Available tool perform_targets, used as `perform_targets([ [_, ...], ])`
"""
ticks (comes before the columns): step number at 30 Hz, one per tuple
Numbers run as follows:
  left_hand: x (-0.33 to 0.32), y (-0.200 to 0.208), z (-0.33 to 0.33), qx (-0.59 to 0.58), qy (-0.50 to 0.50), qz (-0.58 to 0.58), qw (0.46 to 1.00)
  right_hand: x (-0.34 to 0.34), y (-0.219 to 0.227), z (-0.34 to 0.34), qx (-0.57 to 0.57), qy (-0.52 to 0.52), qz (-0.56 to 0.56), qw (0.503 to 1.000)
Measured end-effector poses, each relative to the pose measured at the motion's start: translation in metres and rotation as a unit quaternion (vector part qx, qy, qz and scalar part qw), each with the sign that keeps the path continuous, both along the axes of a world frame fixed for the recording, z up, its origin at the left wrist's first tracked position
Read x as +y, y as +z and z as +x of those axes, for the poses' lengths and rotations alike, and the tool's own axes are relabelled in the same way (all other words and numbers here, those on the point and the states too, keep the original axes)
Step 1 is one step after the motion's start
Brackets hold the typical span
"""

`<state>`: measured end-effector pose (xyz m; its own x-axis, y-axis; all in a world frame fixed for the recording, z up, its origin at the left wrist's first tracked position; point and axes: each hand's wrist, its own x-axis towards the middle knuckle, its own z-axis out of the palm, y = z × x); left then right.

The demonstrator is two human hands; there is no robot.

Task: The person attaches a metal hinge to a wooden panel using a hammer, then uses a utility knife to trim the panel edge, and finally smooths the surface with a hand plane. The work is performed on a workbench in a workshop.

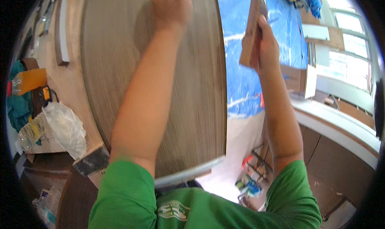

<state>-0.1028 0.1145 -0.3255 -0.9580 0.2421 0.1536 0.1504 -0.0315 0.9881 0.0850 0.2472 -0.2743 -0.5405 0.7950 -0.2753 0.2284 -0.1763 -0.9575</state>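
Note:
A large brown wood-grain panel [196, 88] lies in front of me, its right edge running lengthwise. My left hand [172, 6] is over the panel's far part, blurred and cut by the upper picture edge, so its fingers do not show. Past the panel's right edge, my right hand [268, 44] is closed around a wooden hand plane [250, 38]. The plane is a long tan block, raised and tilted, with a thin dark bar near its far end. Behind it is a blue sheet [236, 86] with whitish streaks.
Left of the panel is a light wooden surface [76, 84] with a narrow strip [62, 28]. A white plastic bag [66, 126] and a clear bottle [32, 128] sit nearby. At right is a white ledge [333, 120] below a window [349, 48]. Assorted items [252, 181] lie low between.

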Motion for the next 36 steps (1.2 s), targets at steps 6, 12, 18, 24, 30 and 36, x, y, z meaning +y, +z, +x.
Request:
perform_targets([
  [6, -0.002, 0.010, 0.003, 0.008, -0.008, 0.093, 0.996, 0.104, -0.003, -0.216, -0.146, 0.103, 0.273, 0.945],
  [12, 0.007, 0.007, 0.000, 0.023, 0.047, 0.107, 0.993, 0.113, 0.009, -0.330, -0.318, 0.186, 0.426, 0.827],
  [18, 0.005, 0.009, 0.003, 0.004, 0.046, 0.110, 0.993, 0.141, -0.002, -0.363, -0.367, 0.145, 0.536, 0.746],
  [24, 0.010, 0.003, 0.001, 0.027, 0.050, 0.139, 0.989, 0.116, 0.006, -0.336, -0.354, 0.153, 0.499, 0.776],
  [30, 0.010, -0.003, -0.001, 0.061, 0.049, 0.142, 0.987, 0.067, 0.024, -0.280, -0.332, 0.160, 0.405, 0.837],
  [36, -0.005, 0.017, 0.004, -0.006, 0.010, 0.055, 0.998, 0.045, 0.009, -0.214, -0.343, 0.153, 0.475, 0.796],
])
